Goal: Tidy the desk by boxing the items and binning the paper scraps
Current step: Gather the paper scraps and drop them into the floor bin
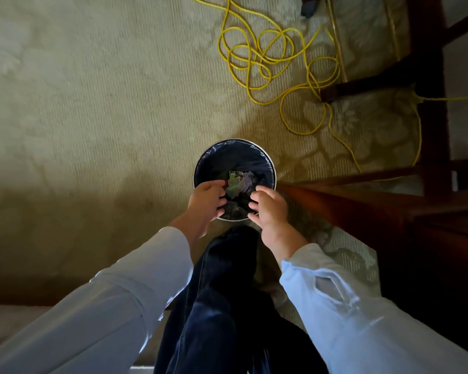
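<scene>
Dark bin (235, 157), half-hidden behind left hand (207, 201), right hand (268, 209).

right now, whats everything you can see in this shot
bin: one, round, pale rim with a dark liner, centre of the floor
paper scraps: several, greenish and pale purple, inside the bin between the hands
cord: one, yellow, loosely coiled on the carpet, upper right
carpet: one, beige with a floral pattern, covers the floor
wooden furniture: dark brown, right side; exact number of pieces unclear
trouser leg: one, dark blue, bottom centre
left sleeve: one, pale, lower left
right sleeve: one, pale blue, lower right
left hand: one, over the bin's near rim, fingers loosely curled
right hand: one, over the bin's near rim, fingers loosely curled
</scene>
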The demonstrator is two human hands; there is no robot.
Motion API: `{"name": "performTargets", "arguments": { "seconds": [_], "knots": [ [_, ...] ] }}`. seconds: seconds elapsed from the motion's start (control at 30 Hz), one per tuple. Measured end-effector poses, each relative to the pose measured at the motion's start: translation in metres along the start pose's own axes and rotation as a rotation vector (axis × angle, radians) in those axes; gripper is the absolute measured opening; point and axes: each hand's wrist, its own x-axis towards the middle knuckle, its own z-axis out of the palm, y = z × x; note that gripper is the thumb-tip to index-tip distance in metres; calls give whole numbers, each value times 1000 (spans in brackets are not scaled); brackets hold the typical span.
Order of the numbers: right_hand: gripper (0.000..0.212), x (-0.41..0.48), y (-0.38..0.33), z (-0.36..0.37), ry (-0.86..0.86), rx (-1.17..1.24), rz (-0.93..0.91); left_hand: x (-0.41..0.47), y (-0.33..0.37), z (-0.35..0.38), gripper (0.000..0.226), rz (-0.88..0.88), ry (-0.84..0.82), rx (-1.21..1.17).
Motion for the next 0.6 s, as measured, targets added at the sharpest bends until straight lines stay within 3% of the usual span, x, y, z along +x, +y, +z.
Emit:
{"name": "performTargets", "arguments": {
  "seconds": [0.47,0.6],
  "knots": [
    [33,-207,-31,-82,-54,241,-87,-211,22,7,18,93,-80,-115],
    [30,-260,-36,-118,-55,251,-158,-272,26,18,25,149,-153,-78]
  ]
}}
